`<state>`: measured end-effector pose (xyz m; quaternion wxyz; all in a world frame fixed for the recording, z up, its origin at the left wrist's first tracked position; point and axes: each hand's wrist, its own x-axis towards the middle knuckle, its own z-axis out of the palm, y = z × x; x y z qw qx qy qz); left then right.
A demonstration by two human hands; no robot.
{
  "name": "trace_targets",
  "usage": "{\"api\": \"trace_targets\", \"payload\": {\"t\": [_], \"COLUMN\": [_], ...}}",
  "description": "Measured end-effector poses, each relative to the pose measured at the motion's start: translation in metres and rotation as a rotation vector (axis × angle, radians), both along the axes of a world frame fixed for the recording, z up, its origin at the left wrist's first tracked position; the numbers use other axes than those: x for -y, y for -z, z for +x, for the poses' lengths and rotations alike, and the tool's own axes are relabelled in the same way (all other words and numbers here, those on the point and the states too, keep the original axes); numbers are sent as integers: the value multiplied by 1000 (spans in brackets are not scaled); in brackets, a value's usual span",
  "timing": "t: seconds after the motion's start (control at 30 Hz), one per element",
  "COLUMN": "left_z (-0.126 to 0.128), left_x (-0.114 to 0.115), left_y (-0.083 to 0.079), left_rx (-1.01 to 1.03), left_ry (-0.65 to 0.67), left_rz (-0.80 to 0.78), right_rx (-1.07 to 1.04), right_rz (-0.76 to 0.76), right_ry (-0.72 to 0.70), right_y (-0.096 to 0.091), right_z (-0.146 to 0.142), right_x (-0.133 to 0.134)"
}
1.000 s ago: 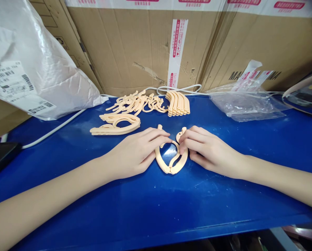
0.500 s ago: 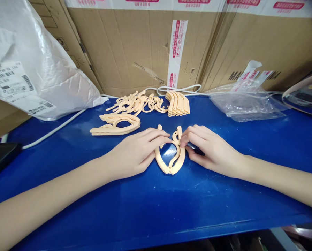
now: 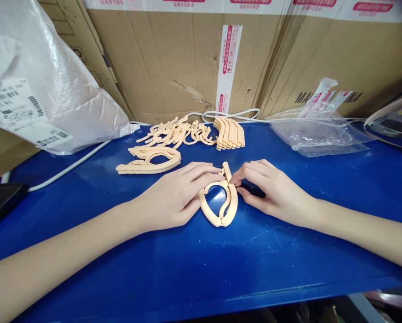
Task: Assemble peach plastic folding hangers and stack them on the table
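1. Here we are on the blue surface (image 3: 204, 269), and the cream hanger (image 3: 232, 208) lies flat between our two hands, its bars bowed into a pointed loop.
2. Its long axis runs straight away from us: the joined tip sits nearest our body, the bar ends on the far side.
3. Our left hand (image 3: 180, 195) is on the hanger's left, fingers curled over that bar and hiding its far end; we look to be steadying it.
4. Our right hand (image 3: 270, 186) is on the hanger's right, fingertips at the upper part of the other bar, a narrow gap between thumb and index; whether the thumb touches, we can't tell.
5. So the key line is crosswise: the hanger lies inward from each palm, and neither hand is plainly nearer.
6. Beyond the hanger we spot folded hangers (image 3: 143, 168) to the left, loose hooks (image 3: 178, 132) farther back, and stacked curved bars (image 3: 232, 132) almost straight behind.
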<state>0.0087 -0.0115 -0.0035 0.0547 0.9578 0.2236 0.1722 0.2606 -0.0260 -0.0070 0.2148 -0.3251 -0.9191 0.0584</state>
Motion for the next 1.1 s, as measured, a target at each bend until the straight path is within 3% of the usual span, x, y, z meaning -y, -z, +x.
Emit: {"api": "trace_targets", "payload": {"t": [0.57, 1.1], "left_z": [0, 3], "left_x": [5, 3], "left_y": [-1, -2], "left_rx": [-11, -48], "left_ry": [46, -29], "left_rz": [-61, -143], "right_rx": [-85, -20], "right_rz": [-61, -122], "right_ry": [-8, -119], "right_y": [-7, -5], "right_z": [-2, -1], "right_x": [4, 5]}}
